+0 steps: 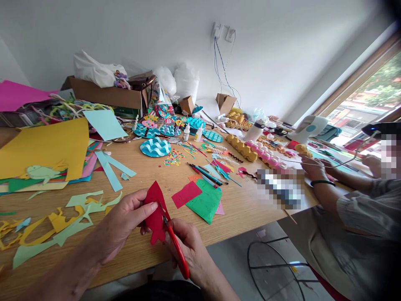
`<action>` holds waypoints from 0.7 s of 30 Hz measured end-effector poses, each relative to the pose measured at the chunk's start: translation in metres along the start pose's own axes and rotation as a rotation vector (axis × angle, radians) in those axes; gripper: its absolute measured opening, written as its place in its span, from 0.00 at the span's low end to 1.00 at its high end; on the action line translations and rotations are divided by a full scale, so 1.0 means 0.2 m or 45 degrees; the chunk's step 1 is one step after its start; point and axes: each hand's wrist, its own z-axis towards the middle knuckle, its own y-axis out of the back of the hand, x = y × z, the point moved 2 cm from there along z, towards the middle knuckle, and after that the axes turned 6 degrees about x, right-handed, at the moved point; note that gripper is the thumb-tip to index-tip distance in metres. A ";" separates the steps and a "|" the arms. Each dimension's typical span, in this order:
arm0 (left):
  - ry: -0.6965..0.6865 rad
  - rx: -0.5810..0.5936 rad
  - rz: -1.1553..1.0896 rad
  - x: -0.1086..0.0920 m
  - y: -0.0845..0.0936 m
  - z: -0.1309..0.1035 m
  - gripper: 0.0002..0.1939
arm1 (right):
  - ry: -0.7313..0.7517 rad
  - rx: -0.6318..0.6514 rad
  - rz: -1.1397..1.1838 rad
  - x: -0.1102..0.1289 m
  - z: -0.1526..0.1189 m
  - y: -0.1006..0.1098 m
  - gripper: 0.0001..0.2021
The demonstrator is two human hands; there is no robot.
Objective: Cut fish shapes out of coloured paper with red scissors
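My left hand pinches a red paper piece between thumb and fingers, near the table's front edge. The lower end of the paper has a fish-tail shape. In my right hand are red-handled scissors, their blades against the right side of the red paper. Just beyond lie a red paper rectangle and a green paper piece. A pale green paper fish rests on coloured sheets at the left.
Paper scraps lie at the left. Pens, glue bottles and a wavy-patterned blue disc are farther back. A cardboard box stands by the wall. Another person's hands work at the right, above a wire-framed stool.
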 end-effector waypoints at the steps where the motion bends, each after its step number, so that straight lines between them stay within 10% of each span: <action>1: 0.001 -0.004 -0.001 0.00 0.00 0.00 0.11 | -0.001 -0.001 -0.004 0.00 0.00 0.00 0.24; 21: 0.015 -0.037 0.013 -0.01 0.00 0.00 0.13 | 0.046 -0.011 0.011 0.01 -0.01 0.00 0.26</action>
